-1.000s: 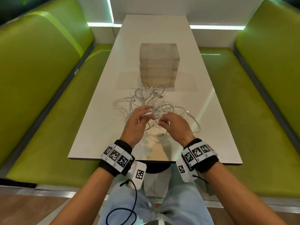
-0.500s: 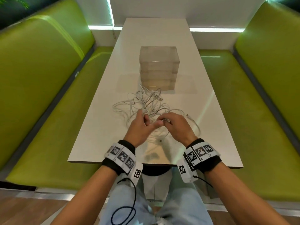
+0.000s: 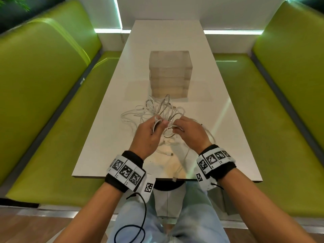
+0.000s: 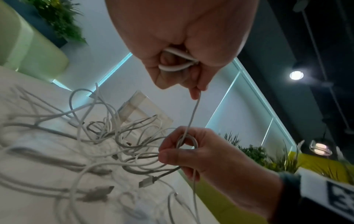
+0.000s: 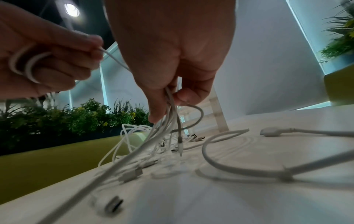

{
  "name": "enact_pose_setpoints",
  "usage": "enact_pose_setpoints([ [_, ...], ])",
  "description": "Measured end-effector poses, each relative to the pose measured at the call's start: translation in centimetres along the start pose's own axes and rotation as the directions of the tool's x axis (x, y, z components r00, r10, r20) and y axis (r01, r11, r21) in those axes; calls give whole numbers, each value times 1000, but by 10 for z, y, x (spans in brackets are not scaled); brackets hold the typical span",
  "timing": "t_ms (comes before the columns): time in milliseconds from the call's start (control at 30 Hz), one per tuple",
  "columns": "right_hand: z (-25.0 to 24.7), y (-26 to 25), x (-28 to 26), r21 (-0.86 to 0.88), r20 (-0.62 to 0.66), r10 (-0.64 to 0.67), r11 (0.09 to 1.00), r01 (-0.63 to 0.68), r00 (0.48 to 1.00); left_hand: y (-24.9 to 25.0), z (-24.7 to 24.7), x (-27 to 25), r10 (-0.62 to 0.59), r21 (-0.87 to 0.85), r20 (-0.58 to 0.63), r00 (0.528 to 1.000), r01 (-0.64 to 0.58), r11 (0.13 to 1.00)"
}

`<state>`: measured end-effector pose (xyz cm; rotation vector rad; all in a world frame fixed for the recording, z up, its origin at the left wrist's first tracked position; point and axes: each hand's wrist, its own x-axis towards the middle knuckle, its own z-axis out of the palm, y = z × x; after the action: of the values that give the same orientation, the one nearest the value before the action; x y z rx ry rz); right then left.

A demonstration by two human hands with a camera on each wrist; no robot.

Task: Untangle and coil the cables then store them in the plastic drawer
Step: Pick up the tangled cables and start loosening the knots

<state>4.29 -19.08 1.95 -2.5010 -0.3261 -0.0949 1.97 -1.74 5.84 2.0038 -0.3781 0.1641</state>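
Note:
A tangle of white cables [image 3: 157, 109] lies on the white table [image 3: 108, 137], just in front of the clear plastic drawer unit [image 3: 170, 74]. My left hand [image 3: 149, 134] holds a few small loops of one white cable [image 4: 176, 60] wound round its fingers [image 5: 28, 63]. A short taut stretch of that cable [image 4: 193, 112] runs across to my right hand [image 3: 189, 132], which pinches a bunch of cable strands [image 5: 170, 103] above the table. Both hands hover close together over the near side of the pile. Loose plugs [image 4: 147, 181] lie on the table below.
Green padded benches [image 3: 43, 102] run along both sides of the table, the other bench [image 3: 280, 102] on the right. One cable end [image 3: 174, 178] hangs at the table's near edge. Plants [image 5: 57, 118] stand behind the benches.
Both hands have lifted off the pile and drawn together. The left hand now has cable loops wound on its fingers, and the tangle is pulled up toward the hands.

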Motion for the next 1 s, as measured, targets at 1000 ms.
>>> enact_pose_setpoints([
  [1000, -5, 11, 16, 171, -39, 48, 984, -40, 998, 15, 0, 7, -157, -130, 69, 985, 165, 978],
])
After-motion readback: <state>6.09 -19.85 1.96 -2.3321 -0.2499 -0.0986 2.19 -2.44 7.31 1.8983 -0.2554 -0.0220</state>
